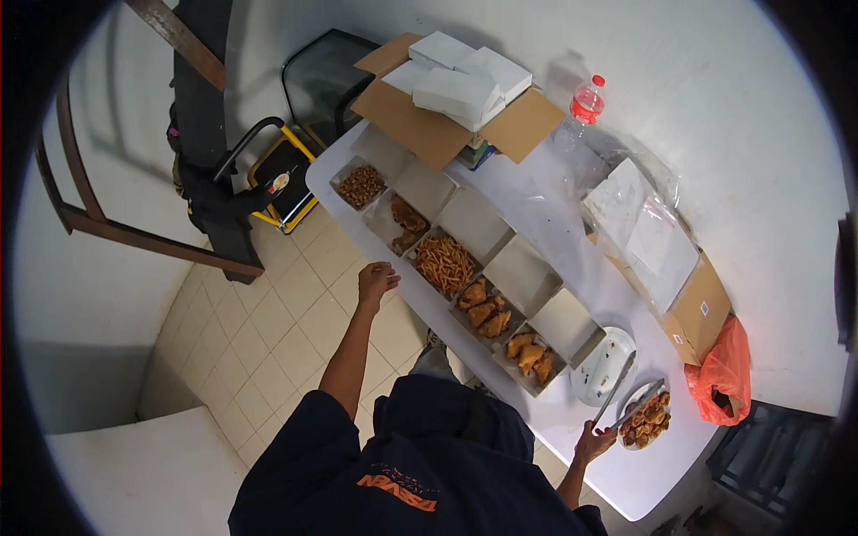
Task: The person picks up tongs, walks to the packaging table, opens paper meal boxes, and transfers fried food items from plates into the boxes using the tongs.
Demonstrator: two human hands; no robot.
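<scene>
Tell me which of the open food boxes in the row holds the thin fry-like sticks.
The third box from the far end, the one nearest the left hand. Its neighbours hold chunky fried pieces instead.

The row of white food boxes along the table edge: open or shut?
Open. All five food boxes have lids folded back toward the table middle, showing fried food inside. Right hand holds tongs.

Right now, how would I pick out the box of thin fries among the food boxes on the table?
Start at the long white table and follow the row of open food boxes along its near edge. The fries box is third from the far end, just beyond the person's left hand. It alone holds a tangle of thin orange sticks; its neighbours hold chunky fried pieces.
</scene>
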